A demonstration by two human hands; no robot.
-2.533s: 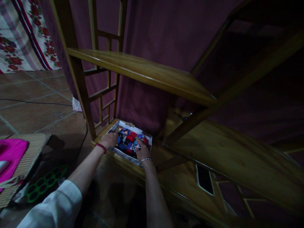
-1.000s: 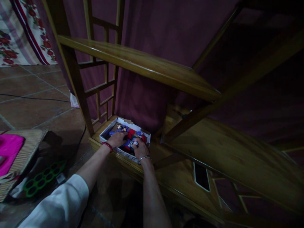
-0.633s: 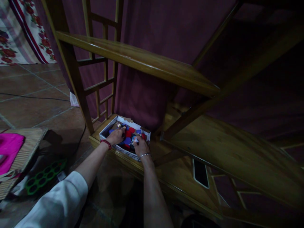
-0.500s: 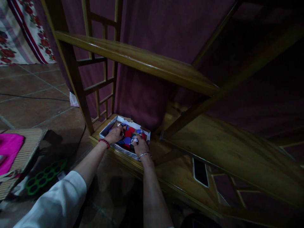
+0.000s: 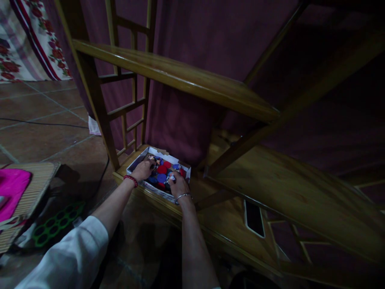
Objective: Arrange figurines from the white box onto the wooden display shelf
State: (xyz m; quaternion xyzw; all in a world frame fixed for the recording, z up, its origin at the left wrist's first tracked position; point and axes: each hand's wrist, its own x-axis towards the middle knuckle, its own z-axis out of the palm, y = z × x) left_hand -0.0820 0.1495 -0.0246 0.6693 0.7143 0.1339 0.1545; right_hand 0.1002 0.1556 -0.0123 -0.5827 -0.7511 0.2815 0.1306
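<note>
A shallow white cardboard box point(image 5: 189, 173) sits on the low wooden shelf. Inside lie several red and blue round pieces and small figure-like items, too dim to name exactly. Over the box's left part, my left hand point(image 5: 143, 170), with a red bead bracelet at its wrist, has its fingers curled around something small and dark. My right hand point(image 5: 179, 186), wearing a thin bracelet, reaches in over the front right side. Its thumb and fingers close on a small white-and-blue figure point(image 5: 171, 177) among the round pieces.
A wooden upper shelf point(image 5: 180, 80) juts out above the box. A phone point(image 5: 254, 218) lies on the lower shelf to the right. Lattice bars point(image 5: 126, 110) stand at the left. On the floor are a green tray with round holes point(image 5: 54, 226) and a bamboo mat point(image 5: 42, 178) with pink cloth point(image 5: 15, 188).
My left hand has shifted slightly left and up within the box, showing more of the red piece beside it. My right hand stays almost where it was.
</note>
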